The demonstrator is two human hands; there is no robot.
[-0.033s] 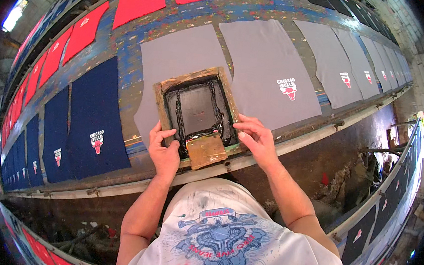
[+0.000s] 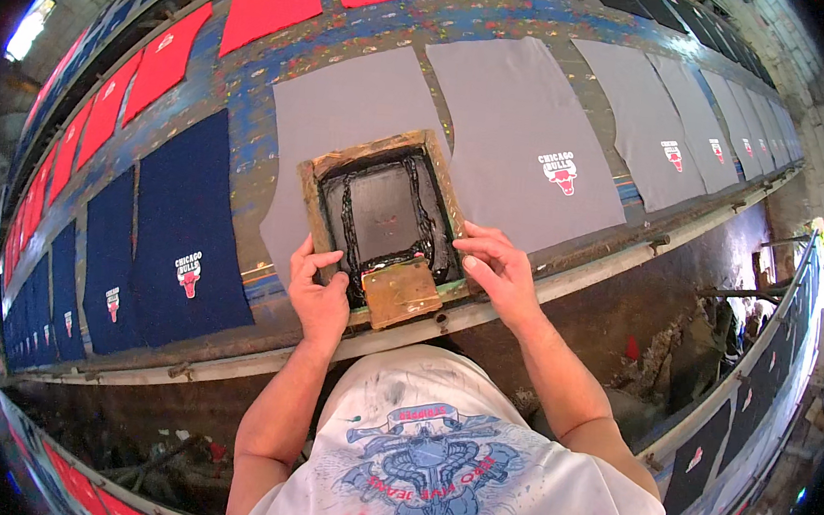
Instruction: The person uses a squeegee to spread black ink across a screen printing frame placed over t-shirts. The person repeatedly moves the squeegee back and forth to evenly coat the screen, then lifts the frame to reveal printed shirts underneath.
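A small wooden screen-printing frame (image 2: 366, 154) lies on a grey fabric panel (image 2: 357, 89) at the near edge of the long table. Black ink or paste is smeared along the inner sides of its dark mesh (image 2: 381, 214). Inside its near end leans a squeegee (image 2: 401, 293) with a worn wooden handle; neither hand is on it. My left hand (image 2: 320, 291) grips the frame's near left corner, fingers curled and thumb toward the inside. My right hand (image 2: 496, 266) holds the right side near its lower corner, fingers bent over the rim. The panel's lower part is hidden under the frame.
To the right lies another grey panel (image 2: 519, 121) with a printed bull's-head logo, then several more. Navy panels (image 2: 193, 211) with the same print are on the left. Red panels (image 2: 275, 5) line the far side. A metal rail (image 2: 616, 249) edges the paint-stained table.
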